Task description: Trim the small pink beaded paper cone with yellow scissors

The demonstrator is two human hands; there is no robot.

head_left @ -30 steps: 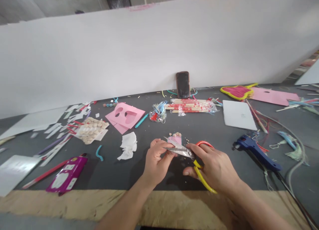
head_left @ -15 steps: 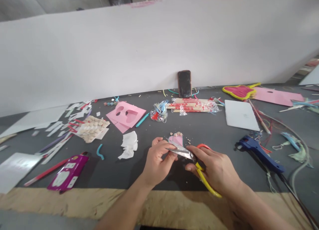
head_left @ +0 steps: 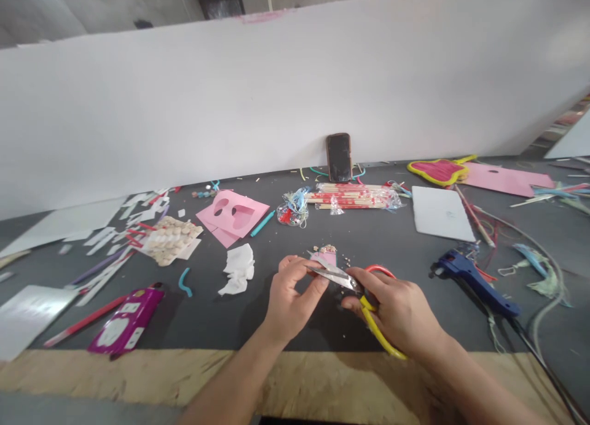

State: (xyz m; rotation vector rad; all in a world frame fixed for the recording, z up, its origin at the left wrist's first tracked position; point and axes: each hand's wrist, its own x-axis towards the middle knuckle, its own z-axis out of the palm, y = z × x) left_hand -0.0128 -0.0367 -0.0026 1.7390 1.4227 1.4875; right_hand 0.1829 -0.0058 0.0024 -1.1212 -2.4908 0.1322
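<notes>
Here, a dark tabletop (head_left: 405,259) strewn with scraps meets a white wall (head_left: 276,93).

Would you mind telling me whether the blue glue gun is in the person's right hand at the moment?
No, the blue glue gun lies on the table while the right hand holds the scissors.

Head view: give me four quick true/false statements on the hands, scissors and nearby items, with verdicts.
1. The right hand holds scissors with red and yellow handles. True.
2. The left hand rests flat on the table, away from the blades. False: its fingers pinch at the scissor blades.
3. A blue glue gun lies to the right of the hands. True.
4. The phone lies flat by the white tissue. False: it stands leaning against the white board at the back.
</notes>
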